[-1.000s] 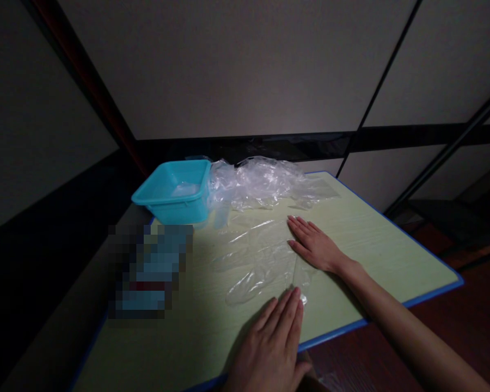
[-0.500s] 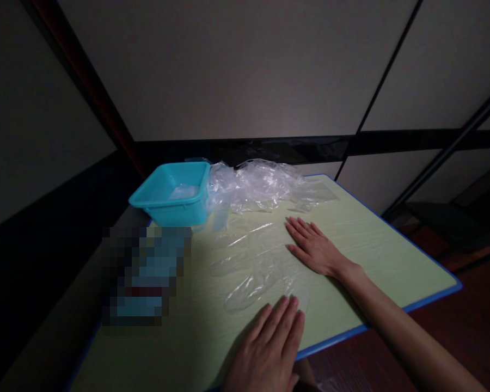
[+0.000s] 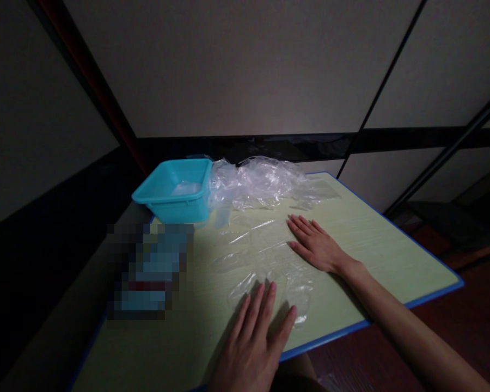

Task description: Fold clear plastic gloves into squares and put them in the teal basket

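Note:
A clear disposable plastic glove lies spread on the pale yellow tabletop, its finger parts pointing left. My right hand rests flat at the glove's right side, palm down with fingers stretched out. At the glove's near edge, my left hand is open, fingers spread and thumb apart, with its fingertips over the plastic. Neither hand grips anything. Beyond the glove is a crumpled heap of clear plastic.
A turquoise plastic basin stands at the back left, with something pale inside. In front of it, a pixelated bluish object lies along the left edge. Blue trim borders the table, and a panelled wall rises behind.
My left hand has shifted left, and its fingers and thumb have spread apart. More of the glove's near right part shows. My right hand stays at the same spot on the table.

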The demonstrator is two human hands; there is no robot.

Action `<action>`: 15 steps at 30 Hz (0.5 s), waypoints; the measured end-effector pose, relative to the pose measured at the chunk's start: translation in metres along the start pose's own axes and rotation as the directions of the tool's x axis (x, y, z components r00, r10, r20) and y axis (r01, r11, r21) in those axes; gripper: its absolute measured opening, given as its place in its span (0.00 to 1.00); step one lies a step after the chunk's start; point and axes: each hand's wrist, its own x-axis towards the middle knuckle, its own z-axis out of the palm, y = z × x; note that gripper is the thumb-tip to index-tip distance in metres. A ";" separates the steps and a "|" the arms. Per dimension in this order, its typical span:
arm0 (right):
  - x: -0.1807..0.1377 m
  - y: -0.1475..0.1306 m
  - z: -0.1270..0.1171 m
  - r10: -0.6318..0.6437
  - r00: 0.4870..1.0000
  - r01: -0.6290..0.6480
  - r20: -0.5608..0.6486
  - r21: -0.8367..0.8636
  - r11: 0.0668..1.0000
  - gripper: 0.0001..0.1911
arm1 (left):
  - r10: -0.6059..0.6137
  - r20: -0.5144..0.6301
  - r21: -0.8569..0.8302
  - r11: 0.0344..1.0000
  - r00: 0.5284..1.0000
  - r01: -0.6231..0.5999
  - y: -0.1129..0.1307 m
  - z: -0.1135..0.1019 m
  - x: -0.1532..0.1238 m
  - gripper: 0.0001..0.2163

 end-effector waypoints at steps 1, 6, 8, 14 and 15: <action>0.000 0.000 0.000 0.000 1.000 0.000 0.003 -0.001 1.000 0.32 | -0.009 -0.011 0.035 0.999 1.000 0.009 -0.001 0.001 -0.002 0.33; -0.001 0.001 0.001 0.000 1.000 0.000 -0.006 0.003 1.000 0.32 | 0.012 -0.072 0.108 0.994 0.997 -0.004 -0.002 0.005 -0.006 0.28; -0.001 0.000 0.001 0.002 1.000 -0.002 -0.012 0.005 1.000 0.32 | 0.010 -0.085 0.126 0.992 0.996 0.001 -0.001 0.006 -0.006 0.28; 0.000 -0.001 -0.001 0.008 1.000 -0.008 0.010 0.000 1.000 0.33 | 0.008 -0.076 0.145 0.989 0.997 0.003 -0.001 0.007 -0.005 0.28; 0.000 -0.001 -0.001 0.007 1.000 -0.007 0.013 0.001 1.000 0.33 | 0.003 -0.073 0.142 0.990 0.997 0.008 -0.002 0.007 -0.005 0.28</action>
